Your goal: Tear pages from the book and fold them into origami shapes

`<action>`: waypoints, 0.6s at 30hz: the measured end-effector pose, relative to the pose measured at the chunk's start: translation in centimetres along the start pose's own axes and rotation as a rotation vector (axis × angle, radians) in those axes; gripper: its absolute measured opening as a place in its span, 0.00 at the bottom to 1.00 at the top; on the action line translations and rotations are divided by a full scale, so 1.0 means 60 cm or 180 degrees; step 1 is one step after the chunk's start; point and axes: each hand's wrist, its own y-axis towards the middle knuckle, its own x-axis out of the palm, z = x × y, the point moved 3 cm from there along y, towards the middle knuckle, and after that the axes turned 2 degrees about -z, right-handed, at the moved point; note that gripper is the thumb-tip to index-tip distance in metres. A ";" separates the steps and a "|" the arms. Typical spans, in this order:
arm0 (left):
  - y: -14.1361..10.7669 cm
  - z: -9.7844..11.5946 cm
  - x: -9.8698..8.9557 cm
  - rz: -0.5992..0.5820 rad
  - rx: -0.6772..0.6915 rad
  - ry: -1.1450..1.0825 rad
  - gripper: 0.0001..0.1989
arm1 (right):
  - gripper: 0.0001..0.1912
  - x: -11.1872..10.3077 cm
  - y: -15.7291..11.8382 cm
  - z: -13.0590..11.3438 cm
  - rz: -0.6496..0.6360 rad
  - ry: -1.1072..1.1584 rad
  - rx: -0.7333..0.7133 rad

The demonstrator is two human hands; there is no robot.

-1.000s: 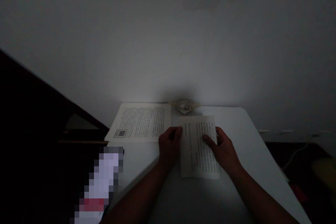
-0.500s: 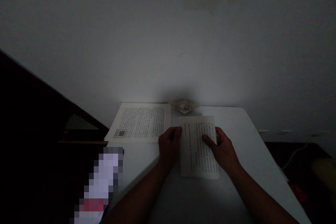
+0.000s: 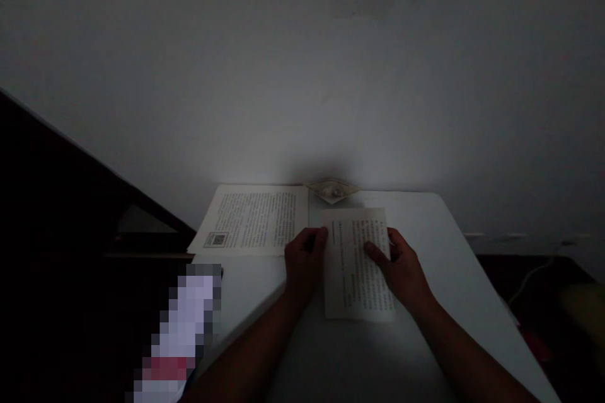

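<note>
A printed sheet of paper (image 3: 352, 277), narrow and upright in the view, is held above the white table (image 3: 246, 289). My left hand (image 3: 305, 261) pinches its left edge near the top, fingers curled. On the right edge my right hand (image 3: 401, 264) grips the sheet, thumb lying across the print and fingers behind it. Beyond the sheet, against the wall, stands a folded paper shape (image 3: 332, 190) with a diamond-like opening; what is inside is too dim to tell. Flat at the back left lie larger printed pages (image 3: 258, 217) with a square code in one corner.
A pale wall (image 3: 283, 75) rises right behind the table. At the table's left edge is a blurred-out light object (image 3: 184, 321) with a red patch. A cable (image 3: 534, 274) and a dim red item (image 3: 536, 345) lie beyond the right edge.
</note>
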 end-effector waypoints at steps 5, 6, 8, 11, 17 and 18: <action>0.001 0.002 -0.001 -0.0002 0.0033 0.0051 0.15 | 0.30 -0.005 0.002 0.001 -0.0135 0.0104 0.0130; 0.001 0.002 -0.001 -0.0009 0.0055 0.0065 0.15 | 0.31 -0.007 0.003 0.001 -0.0203 0.0151 0.0150; 0.001 0.003 -0.001 -0.0029 0.0085 0.0087 0.15 | 0.33 -0.009 0.005 0.001 -0.0301 0.0322 0.0168; 0.001 0.002 0.001 -0.0091 0.0087 0.0087 0.15 | 0.33 -0.010 0.007 -0.001 -0.0410 0.0591 0.0198; -0.001 0.003 0.004 -0.0196 0.0062 0.0092 0.15 | 0.28 -0.008 0.007 -0.006 -0.0468 0.0384 0.0192; -0.002 0.004 0.004 -0.0209 0.0073 0.0114 0.15 | 0.27 -0.008 0.007 -0.006 -0.0445 0.0317 0.0173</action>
